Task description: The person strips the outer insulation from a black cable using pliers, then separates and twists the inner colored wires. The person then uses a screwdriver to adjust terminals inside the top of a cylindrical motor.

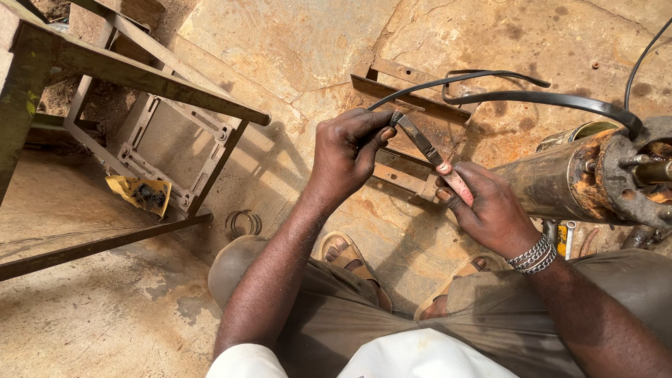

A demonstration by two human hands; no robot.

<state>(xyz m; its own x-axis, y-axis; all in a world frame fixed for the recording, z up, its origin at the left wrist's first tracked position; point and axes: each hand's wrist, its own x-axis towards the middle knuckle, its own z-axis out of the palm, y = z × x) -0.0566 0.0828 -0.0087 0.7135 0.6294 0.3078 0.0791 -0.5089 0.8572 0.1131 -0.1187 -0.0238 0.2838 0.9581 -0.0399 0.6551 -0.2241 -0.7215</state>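
Head view: only view, looking straight down at a seated person's hands over a stone floor [294, 49].
Left hand [344, 155]: fingers pinched closed on the end of a thin black cable [448, 78], right where the tool tip meets it.
Right hand [490, 210]: fingers wrapped around the pink-handled pliers [428, 150], handle end in the palm, nose pointing up-left toward the left hand.
Pliers nose: touching the cable end at the left fingertips; cannot tell whether the nose is biting the cable or just against it.
Cable: runs from the left fingertips up and right in an arc, beside a thicker black hose [553, 100] that leads to the rusty cylinder.
Rusty cylinder [560, 182]: lies on its side just right of the right hand, flanged end with bolts at the frame's right edge.
Wrist: metal chain bracelet [533, 255] on the right wrist.
Below hands: rusty metal bracket [413, 105] flat on the floor; sandalled feet [350, 259] nearer the person.
Left side: angle-iron frame [140, 77], yellow scrap [140, 192] at its foot, wire ring [243, 224] on the floor near it.
Near cylinder: spanner [569, 236] on the floor, partly hidden.
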